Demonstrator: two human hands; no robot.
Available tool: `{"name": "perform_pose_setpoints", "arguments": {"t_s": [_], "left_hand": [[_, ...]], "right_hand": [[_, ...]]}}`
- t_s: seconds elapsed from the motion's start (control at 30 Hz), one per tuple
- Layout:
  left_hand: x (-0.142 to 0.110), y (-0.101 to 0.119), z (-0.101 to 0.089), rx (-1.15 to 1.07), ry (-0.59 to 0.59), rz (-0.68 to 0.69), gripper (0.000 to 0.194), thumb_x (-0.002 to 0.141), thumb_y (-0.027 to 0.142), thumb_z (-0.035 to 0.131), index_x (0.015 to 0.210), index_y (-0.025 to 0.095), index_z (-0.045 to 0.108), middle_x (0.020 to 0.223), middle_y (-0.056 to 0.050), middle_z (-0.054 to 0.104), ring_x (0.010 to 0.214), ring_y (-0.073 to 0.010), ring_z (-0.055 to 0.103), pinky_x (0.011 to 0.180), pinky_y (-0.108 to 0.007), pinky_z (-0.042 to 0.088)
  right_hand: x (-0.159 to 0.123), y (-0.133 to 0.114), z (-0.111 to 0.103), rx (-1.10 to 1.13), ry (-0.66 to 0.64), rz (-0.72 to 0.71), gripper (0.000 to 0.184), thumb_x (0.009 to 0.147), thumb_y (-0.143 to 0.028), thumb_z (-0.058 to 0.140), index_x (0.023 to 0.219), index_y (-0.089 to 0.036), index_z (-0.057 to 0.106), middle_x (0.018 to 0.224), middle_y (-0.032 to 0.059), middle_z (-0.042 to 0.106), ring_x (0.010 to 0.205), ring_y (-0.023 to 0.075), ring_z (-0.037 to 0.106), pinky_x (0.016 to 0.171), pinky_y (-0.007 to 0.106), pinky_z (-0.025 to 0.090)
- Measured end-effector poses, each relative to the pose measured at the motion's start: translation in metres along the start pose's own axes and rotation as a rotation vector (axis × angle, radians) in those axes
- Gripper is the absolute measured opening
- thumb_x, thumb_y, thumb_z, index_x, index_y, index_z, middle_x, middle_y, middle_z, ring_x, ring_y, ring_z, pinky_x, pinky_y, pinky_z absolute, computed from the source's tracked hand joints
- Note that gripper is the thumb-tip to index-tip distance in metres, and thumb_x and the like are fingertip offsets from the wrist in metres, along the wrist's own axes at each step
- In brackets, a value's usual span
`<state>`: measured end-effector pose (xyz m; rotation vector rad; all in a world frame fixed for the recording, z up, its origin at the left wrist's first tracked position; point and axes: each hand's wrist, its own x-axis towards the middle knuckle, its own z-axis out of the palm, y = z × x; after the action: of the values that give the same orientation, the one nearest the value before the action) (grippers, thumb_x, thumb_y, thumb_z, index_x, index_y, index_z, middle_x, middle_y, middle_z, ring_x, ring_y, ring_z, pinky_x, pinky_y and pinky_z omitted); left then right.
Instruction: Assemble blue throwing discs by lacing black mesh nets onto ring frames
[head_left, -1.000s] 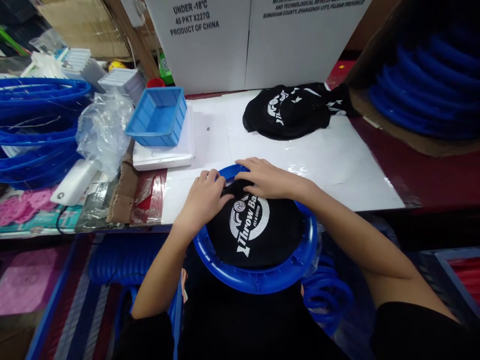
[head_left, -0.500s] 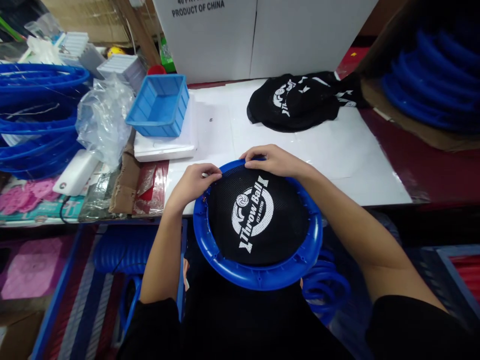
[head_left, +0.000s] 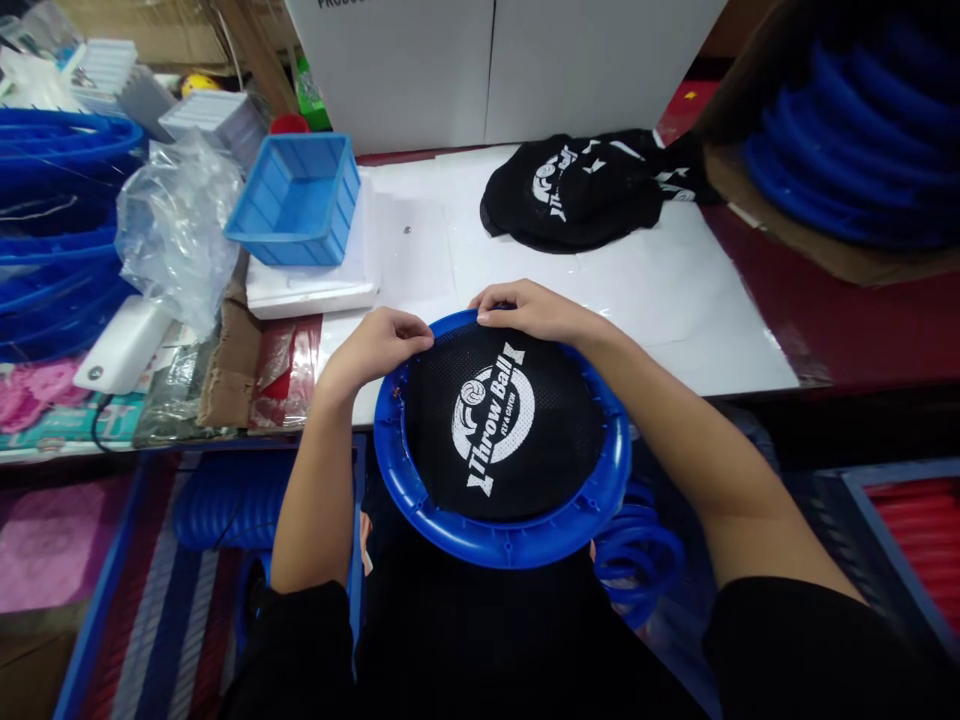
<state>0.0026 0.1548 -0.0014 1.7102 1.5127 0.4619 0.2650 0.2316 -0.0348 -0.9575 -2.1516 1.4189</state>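
A blue plastic ring (head_left: 510,548) rests against my front and the table edge, tilted toward me. Inside it lies a round black mesh (head_left: 551,465) with white "Throw Ball" print. My left hand (head_left: 381,345) pinches at the upper left rim, thumb and fingers close together by the mesh edge. At the top of the rim my right hand (head_left: 529,308) has its fingers curled over the ring and mesh edge. What lies under the fingertips is hidden.
A blue bin (head_left: 298,205) stands on a white slab at left. Black printed meshes (head_left: 570,195) lie at the back of the table (head_left: 645,300). Blue rings are stacked left and in a carton (head_left: 825,245) at right. A white box (head_left: 487,70) stands behind.
Both hands stay at the ring's upper rim with little shift. The whole scene has slid slightly left and up in view.
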Motion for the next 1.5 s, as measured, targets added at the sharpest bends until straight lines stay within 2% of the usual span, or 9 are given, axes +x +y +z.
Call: {"name": "perform_pose_setpoints", "arguments": {"t_s": [0.23, 0.43, 0.6, 0.87, 1.07, 1.27, 1.5], "left_hand": [[0.000, -0.002, 0.002, 0.008, 0.016, 0.023, 0.021, 0.083, 0.036, 0.067, 0.085, 0.019, 0.079, 0.085, -0.006, 0.078, 0.081, -0.0203, 0.066, 0.078, -0.034, 0.050], [0.002, -0.006, 0.004, -0.024, 0.037, 0.049, 0.016, 0.081, 0.033, 0.069, 0.079, 0.019, 0.077, 0.077, -0.004, 0.073, 0.076, -0.0191, 0.064, 0.074, -0.033, 0.048], [0.005, -0.004, 0.001, -0.076, 0.006, -0.009, 0.014, 0.080, 0.031, 0.071, 0.078, 0.018, 0.076, 0.075, -0.004, 0.071, 0.074, -0.0182, 0.060, 0.073, -0.033, 0.047], [0.010, 0.001, 0.003, -0.028, 0.002, -0.062, 0.015, 0.077, 0.030, 0.071, 0.079, 0.017, 0.077, 0.068, 0.000, 0.065, 0.066, -0.0163, 0.054, 0.069, -0.033, 0.042], [0.013, -0.005, -0.003, -0.056, -0.044, -0.057, 0.014, 0.076, 0.031, 0.072, 0.077, 0.018, 0.077, 0.072, -0.002, 0.069, 0.069, -0.0175, 0.057, 0.075, -0.036, 0.046], [0.013, -0.013, -0.005, -0.126, -0.044, -0.061, 0.022, 0.073, 0.039, 0.077, 0.079, 0.018, 0.078, 0.074, -0.002, 0.071, 0.072, -0.0186, 0.060, 0.076, -0.036, 0.047], [0.014, -0.012, -0.002, -0.130, -0.032, -0.086, 0.017, 0.073, 0.035, 0.076, 0.076, 0.019, 0.078, 0.072, -0.002, 0.069, 0.070, -0.0177, 0.059, 0.074, -0.035, 0.047]], "right_hand": [[0.000, 0.001, 0.002, 0.008, 0.014, -0.011, 0.025, 0.086, -0.048, 0.073, 0.089, -0.023, 0.076, 0.113, 0.0064, 0.080, 0.108, 0.0274, 0.069, 0.106, 0.047, 0.052], [0.001, 0.003, 0.005, -0.042, 0.063, -0.028, 0.020, 0.086, -0.043, 0.071, 0.086, -0.023, 0.076, 0.112, 0.0073, 0.081, 0.109, 0.0296, 0.071, 0.107, 0.050, 0.051], [0.001, 0.003, 0.005, -0.054, 0.082, -0.032, 0.019, 0.085, -0.041, 0.072, 0.085, -0.023, 0.077, 0.113, 0.0078, 0.081, 0.108, 0.0295, 0.071, 0.105, 0.050, 0.052], [-0.002, 0.003, 0.010, -0.118, 0.155, -0.085, 0.022, 0.089, -0.040, 0.069, 0.092, -0.021, 0.079, 0.104, 0.0083, 0.081, 0.102, 0.0278, 0.072, 0.099, 0.048, 0.052], [-0.004, 0.002, 0.010, -0.111, 0.141, -0.093, 0.021, 0.091, -0.041, 0.069, 0.092, -0.023, 0.079, 0.103, 0.0065, 0.080, 0.102, 0.0275, 0.071, 0.099, 0.047, 0.052], [-0.004, 0.002, 0.009, -0.102, 0.131, -0.090, 0.020, 0.091, -0.042, 0.069, 0.091, -0.024, 0.077, 0.102, 0.0065, 0.080, 0.101, 0.0285, 0.071, 0.098, 0.049, 0.053], [-0.005, 0.002, 0.008, -0.093, 0.142, -0.091, 0.017, 0.091, -0.038, 0.068, 0.089, -0.024, 0.076, 0.109, 0.0078, 0.081, 0.107, 0.0295, 0.072, 0.104, 0.052, 0.053]]}}
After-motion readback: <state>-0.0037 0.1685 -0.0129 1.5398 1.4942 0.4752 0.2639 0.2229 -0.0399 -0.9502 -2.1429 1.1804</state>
